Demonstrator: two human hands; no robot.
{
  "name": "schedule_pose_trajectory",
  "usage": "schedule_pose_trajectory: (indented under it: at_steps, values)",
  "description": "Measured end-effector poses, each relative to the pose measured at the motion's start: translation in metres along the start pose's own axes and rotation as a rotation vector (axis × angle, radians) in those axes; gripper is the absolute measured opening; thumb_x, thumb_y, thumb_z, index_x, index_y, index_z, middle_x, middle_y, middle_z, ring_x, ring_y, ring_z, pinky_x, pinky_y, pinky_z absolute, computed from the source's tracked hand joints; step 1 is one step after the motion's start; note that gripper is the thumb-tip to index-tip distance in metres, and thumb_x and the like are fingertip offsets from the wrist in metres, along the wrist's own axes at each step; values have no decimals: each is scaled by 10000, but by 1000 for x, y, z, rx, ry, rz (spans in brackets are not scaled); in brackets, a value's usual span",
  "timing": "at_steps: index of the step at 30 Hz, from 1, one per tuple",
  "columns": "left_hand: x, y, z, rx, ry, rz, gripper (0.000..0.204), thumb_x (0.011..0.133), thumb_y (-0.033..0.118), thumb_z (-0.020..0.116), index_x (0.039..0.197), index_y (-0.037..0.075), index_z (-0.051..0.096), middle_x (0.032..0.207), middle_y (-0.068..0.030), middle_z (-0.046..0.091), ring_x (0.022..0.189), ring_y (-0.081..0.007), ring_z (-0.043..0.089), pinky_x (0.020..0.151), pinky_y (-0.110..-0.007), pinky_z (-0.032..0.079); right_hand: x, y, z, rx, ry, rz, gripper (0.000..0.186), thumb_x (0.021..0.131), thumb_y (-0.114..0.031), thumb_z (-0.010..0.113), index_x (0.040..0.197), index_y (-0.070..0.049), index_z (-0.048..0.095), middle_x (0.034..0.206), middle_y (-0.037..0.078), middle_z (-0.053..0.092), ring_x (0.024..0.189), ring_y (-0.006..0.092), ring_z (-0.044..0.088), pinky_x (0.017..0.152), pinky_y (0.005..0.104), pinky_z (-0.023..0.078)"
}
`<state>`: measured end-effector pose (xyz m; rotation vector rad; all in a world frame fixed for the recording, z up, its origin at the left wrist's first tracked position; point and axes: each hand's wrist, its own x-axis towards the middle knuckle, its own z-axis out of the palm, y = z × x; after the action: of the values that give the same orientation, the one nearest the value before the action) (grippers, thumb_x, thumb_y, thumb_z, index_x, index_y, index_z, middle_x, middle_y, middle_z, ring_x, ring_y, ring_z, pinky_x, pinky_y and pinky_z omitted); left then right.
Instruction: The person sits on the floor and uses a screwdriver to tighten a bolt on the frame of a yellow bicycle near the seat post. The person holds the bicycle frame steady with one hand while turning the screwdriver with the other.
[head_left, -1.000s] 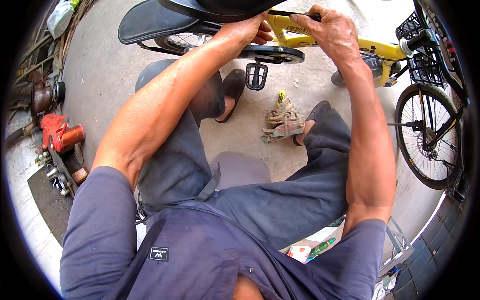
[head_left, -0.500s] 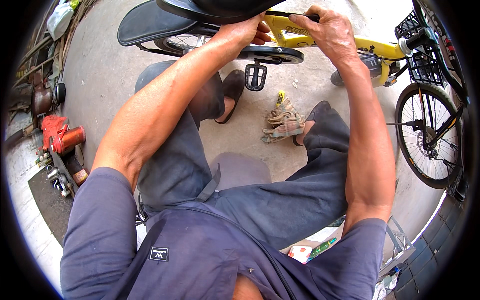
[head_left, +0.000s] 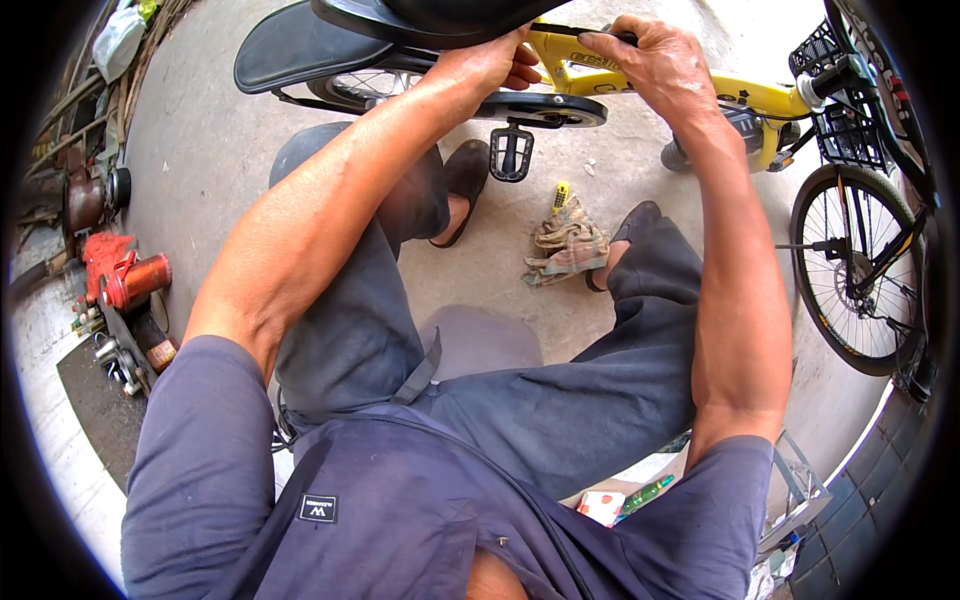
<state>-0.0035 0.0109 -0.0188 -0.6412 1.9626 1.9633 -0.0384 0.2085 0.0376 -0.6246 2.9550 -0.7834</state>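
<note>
A yellow bicycle frame point(head_left: 765, 97) stretches across the top of the view, with a black saddle point(head_left: 430, 25) at its left. My right hand point(head_left: 665, 70) is closed on one end of a thin black bar point(head_left: 570, 29), thumb and fingers pinching it above the frame. The bar runs left toward my left hand point(head_left: 490, 65), which reaches in under the saddle beside the frame. Its lower fingers are curled; the saddle and my own hand hide the fingertips, so what it grips cannot be seen. Below hang a black chain guard point(head_left: 545, 108) and a pedal point(head_left: 511, 153).
A crumpled cloth point(head_left: 570, 243) and a yellow-black object point(head_left: 561, 196) lie on the floor between my feet. Another bicycle's wheel point(head_left: 858, 270) stands at the right. A red tool point(head_left: 135, 279) and metal parts sit at the left. A green tube point(head_left: 645, 495) lies by my right hip.
My right hand and forearm have shifted very slightly to the right, still pinching the black bar. My left hand keeps its place under the saddle.
</note>
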Motion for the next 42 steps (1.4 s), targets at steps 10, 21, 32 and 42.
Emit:
schedule_pose_trajectory:
  at_steps: [10, 21, 32, 42]
  values:
    - [-17, 5, -3, 42, -81, 165, 499, 933, 466, 521, 1109, 3, 581, 961, -142, 656, 869, -198, 675, 817, -288, 542, -3, -1, -6, -18, -36, -37, 322, 830, -424, 656, 923, -124, 726, 642, 75, 650, 606, 210, 631, 625, 345, 490]
    - [-15, 3, -5, -42, -76, 170, 451, 908, 421, 587, 1097, 12, 587, 929, -125, 654, 853, -201, 676, 792, -298, 553, -3, 12, 10, 63, -12, -45, 310, 842, -402, 654, 953, -121, 725, 688, 101, 664, 638, 210, 640, 623, 331, 494]
    - [-11, 2, -7, -165, -64, 213, 373, 853, 322, 687, 1052, 15, 615, 889, -118, 661, 789, -215, 687, 722, -292, 578, -14, 28, 63, 178, -142, 120, 495, 890, -495, 535, 949, -26, 683, 788, 193, 657, 784, 333, 645, 742, 411, 484]
    - [-1, -2, -2, -100, 13, 173, 404, 881, 444, 616, 910, 41, 619, 774, -55, 617, 667, -143, 628, 590, -268, 535, -8, 33, 112, 414, -134, 192, 567, 889, -528, 525, 890, 28, 632, 680, 126, 602, 618, 226, 600, 574, 334, 482]
